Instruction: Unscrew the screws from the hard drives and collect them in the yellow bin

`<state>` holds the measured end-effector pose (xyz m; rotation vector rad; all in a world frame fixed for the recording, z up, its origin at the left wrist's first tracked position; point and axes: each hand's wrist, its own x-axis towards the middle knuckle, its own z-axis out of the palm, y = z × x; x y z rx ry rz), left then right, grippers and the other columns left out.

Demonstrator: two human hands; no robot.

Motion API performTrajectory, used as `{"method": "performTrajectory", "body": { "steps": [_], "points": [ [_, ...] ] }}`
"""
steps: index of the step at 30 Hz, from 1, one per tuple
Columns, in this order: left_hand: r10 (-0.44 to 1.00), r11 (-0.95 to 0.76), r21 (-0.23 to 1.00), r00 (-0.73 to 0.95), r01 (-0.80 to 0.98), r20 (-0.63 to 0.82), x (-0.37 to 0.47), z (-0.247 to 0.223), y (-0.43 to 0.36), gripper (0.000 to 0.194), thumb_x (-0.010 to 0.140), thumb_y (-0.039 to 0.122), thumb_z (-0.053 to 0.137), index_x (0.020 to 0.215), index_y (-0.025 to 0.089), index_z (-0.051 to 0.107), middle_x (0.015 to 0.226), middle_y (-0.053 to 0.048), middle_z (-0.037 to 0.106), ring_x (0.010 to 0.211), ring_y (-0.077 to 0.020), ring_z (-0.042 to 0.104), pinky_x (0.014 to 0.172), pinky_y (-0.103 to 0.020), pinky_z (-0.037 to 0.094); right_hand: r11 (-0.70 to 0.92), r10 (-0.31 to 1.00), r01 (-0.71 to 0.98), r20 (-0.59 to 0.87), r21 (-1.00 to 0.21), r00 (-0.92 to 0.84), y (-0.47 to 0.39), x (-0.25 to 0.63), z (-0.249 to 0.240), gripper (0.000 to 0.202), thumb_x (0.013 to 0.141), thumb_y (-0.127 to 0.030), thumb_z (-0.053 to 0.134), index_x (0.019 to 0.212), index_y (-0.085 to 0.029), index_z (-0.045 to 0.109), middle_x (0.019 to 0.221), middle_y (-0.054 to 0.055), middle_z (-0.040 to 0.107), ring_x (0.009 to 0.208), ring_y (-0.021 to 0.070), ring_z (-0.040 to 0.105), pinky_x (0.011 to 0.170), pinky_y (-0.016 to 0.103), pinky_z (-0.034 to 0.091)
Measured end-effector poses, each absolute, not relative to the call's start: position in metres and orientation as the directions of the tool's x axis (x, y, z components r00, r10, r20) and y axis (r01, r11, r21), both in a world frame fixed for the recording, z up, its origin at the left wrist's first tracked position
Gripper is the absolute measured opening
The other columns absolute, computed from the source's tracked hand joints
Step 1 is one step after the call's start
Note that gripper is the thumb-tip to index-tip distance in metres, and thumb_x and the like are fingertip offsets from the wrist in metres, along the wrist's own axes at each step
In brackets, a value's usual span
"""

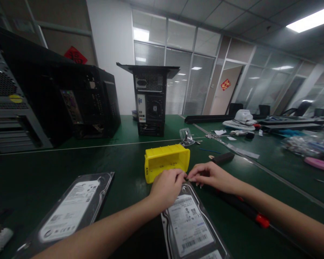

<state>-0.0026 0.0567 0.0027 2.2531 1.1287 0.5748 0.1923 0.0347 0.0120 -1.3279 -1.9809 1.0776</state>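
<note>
A hard drive [191, 223] with a white label lies in front of me, its far end under my fingertips. My left hand [169, 187] is closed at that end, its fingers pinched together. Close beside it, my right hand [209, 176] is also closed, thumb and forefinger meeting near the drive's far edge. Whatever the fingertips hold is too small to name. Just behind the left hand, a yellow bin [167, 154] lies on its side with small screws inside. A second hard drive [72, 208] lies to the left.
A screwdriver [245, 207] with a black and red handle lies right of the drive, partly under my right forearm. Computer cases [151, 104] stand at the back and left. Plastic bags [307, 144], a pink ring [320, 164] and a black-handled tool [223, 158] are on the right.
</note>
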Motion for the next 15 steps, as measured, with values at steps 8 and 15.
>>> {"method": "performTrajectory", "body": {
  "steps": [8,15],
  "points": [
    [0.821,-0.502,0.630,0.557,0.593,0.130,-0.0021,0.0028,0.0563,0.036,0.093,0.031,0.036,0.089,0.020,0.069,0.092,-0.005,0.071,0.087,-0.0203,0.064,0.073,-0.028,0.044,0.309,0.902,0.563,0.049,-0.767,-0.429,0.0318,0.1910,0.0131,0.022,0.087,-0.027,0.055,0.099,-0.013,0.068,0.099,0.007,0.064,0.080,0.0116,0.061,0.069,0.025,0.054],
    [0.821,-0.503,0.626,0.556,0.596,0.130,-0.0022,0.0023,0.0573,0.036,0.093,0.030,0.035,0.090,0.020,0.070,0.093,-0.005,0.071,0.088,-0.0207,0.064,0.075,-0.029,0.044,0.360,0.892,0.605,0.073,-0.710,-0.446,0.0310,0.1913,0.0138,0.020,0.088,-0.026,0.054,0.097,-0.013,0.067,0.098,0.008,0.064,0.083,0.0129,0.061,0.071,0.027,0.054]
  ]
}}
